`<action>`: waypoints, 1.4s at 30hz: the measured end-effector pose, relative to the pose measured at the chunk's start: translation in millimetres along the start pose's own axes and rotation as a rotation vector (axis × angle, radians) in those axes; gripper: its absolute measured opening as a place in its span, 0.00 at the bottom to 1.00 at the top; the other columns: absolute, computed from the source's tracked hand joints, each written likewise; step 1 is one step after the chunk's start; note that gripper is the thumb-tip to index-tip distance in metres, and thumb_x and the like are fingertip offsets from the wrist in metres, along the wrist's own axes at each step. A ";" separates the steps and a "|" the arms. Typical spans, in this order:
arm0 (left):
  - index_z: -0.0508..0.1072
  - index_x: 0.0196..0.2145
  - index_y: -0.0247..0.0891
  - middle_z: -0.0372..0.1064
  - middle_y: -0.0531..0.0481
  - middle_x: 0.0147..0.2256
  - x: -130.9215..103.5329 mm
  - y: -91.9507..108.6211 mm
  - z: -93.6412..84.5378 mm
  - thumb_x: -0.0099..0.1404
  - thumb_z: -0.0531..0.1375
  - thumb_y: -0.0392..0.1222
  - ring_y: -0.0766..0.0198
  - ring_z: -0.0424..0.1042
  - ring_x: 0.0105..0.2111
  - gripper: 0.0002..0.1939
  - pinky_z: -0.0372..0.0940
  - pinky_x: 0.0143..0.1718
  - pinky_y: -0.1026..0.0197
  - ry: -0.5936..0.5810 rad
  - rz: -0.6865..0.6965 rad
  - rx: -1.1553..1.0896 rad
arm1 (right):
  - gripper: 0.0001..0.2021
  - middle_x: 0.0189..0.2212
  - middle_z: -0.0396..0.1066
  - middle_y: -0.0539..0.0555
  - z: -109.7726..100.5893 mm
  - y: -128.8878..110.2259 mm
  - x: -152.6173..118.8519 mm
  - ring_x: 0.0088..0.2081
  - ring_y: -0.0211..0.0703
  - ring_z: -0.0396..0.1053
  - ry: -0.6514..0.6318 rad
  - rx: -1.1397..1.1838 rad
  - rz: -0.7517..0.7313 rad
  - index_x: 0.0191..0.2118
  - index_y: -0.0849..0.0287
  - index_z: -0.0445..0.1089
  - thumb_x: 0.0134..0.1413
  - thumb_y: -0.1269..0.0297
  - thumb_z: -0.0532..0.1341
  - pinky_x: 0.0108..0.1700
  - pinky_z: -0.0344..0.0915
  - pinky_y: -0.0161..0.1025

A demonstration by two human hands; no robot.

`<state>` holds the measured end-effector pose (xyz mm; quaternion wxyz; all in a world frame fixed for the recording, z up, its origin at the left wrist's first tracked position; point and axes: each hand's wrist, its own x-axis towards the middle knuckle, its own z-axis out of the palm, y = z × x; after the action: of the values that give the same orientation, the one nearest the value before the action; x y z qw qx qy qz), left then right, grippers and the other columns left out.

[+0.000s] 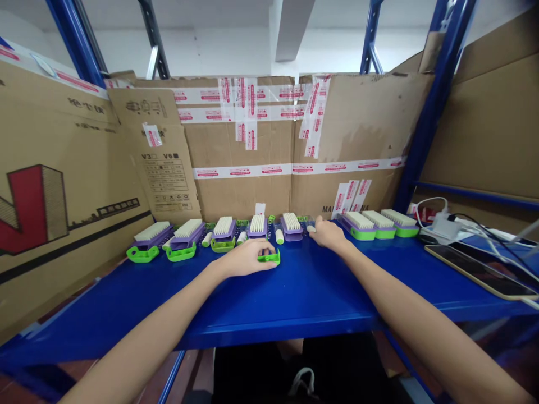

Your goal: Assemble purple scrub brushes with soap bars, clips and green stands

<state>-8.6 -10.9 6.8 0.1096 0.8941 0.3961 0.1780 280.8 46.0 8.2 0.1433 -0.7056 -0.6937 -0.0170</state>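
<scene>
While the left hand pinches one green frame between thumb and fingers just above the table, in front of the fourth brush from the left, the right hand reaches past the fifth brush, fingers bent beside one small pale part; whether they grip it, one cannot tell.

Eight brushes are in view, bristles up: five with purple bodies in the left and middle part of the row, and three at the right, set in green bases. Three more frames lie at the front of the three leftmost brushes, one each. Four pale rollers can be made out in the gaps along the row. More green bits show behind, too hidden to count. At the far right lie a phone and several cables; taped cardboard stands behind.
</scene>
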 end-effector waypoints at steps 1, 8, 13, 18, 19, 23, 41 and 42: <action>0.80 0.47 0.40 0.77 0.46 0.42 0.1 -0.9 -0.3 0.69 0.66 0.60 0.55 0.76 0.41 0.21 0.67 0.43 0.56 0.001 0.000 0.002 | 0.20 0.54 0.77 0.76 -1.9 -1.6 -1.4 0.58 0.67 0.77 0.028 0.007 0.004 0.58 0.69 0.67 0.68 0.60 0.61 0.52 0.71 0.49; 0.79 0.46 0.40 0.79 0.45 0.43 1.0 -7.2 -0.3 0.71 0.63 0.61 0.54 0.76 0.42 0.21 0.67 0.43 0.56 0.010 0.000 0.033 | 0.15 0.51 0.78 0.70 -17.8 -18.7 -13.6 0.55 0.60 0.75 0.298 0.121 -0.067 0.48 0.63 0.72 0.73 0.59 0.52 0.50 0.66 0.43; 0.79 0.46 0.40 0.79 0.46 0.44 0.9 -10.4 0.2 0.70 0.64 0.58 0.54 0.77 0.42 0.19 0.68 0.44 0.55 0.016 0.001 0.021 | 0.09 0.33 0.78 0.55 -9.0 -34.1 -21.3 0.36 0.46 0.73 0.150 0.412 -0.427 0.39 0.58 0.72 0.69 0.63 0.56 0.39 0.59 0.38; 0.78 0.46 0.40 0.80 0.46 0.45 1.0 -10.0 -1.2 0.69 0.65 0.51 0.54 0.78 0.42 0.14 0.68 0.45 0.54 0.006 0.003 0.021 | 0.02 0.31 0.75 0.49 10.0 -41.4 -23.3 0.32 0.40 0.70 -0.046 0.463 -0.615 0.40 0.58 0.71 0.64 0.67 0.62 0.36 0.58 0.35; 0.78 0.46 0.40 0.80 0.46 0.45 1.0 -9.7 -1.6 0.69 0.65 0.50 0.54 0.78 0.42 0.13 0.68 0.45 0.54 0.005 0.001 0.021 | 0.03 0.31 0.74 0.49 12.2 -40.4 -22.7 0.32 0.40 0.69 -0.073 0.468 -0.635 0.41 0.58 0.71 0.63 0.67 0.62 0.36 0.58 0.35; 0.78 0.47 0.40 0.80 0.47 0.44 0.8 -9.5 -1.6 0.68 0.65 0.48 0.54 0.78 0.42 0.13 0.68 0.44 0.55 -0.001 -0.013 0.014 | 0.04 0.32 0.74 0.50 15.2 -33.4 -19.5 0.33 0.40 0.69 -0.156 0.468 -0.685 0.42 0.58 0.71 0.61 0.69 0.63 0.36 0.58 0.35; 0.77 0.44 0.41 0.79 0.48 0.43 2.8 -1.8 6.0 0.67 0.68 0.53 0.54 0.77 0.41 0.15 0.67 0.40 0.56 0.053 -0.079 0.033 | 0.07 0.33 0.76 0.50 10.7 -34.0 -19.2 0.32 0.39 0.69 -0.138 0.446 -0.754 0.40 0.58 0.75 0.66 0.60 0.65 0.37 0.61 0.35; 0.77 0.43 0.41 0.79 0.49 0.42 2.9 -1.5 6.0 0.67 0.67 0.53 0.54 0.77 0.40 0.14 0.67 0.40 0.56 0.055 -0.074 0.040 | 0.09 0.33 0.77 0.50 8.6 -32.5 -16.4 0.33 0.40 0.70 -0.062 0.430 -0.709 0.39 0.58 0.75 0.69 0.58 0.63 0.38 0.61 0.36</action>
<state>-5.3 -8.1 1.5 0.0873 0.8755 0.4354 0.1905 246.7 31.9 2.2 0.2517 -0.3774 -0.8854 0.1011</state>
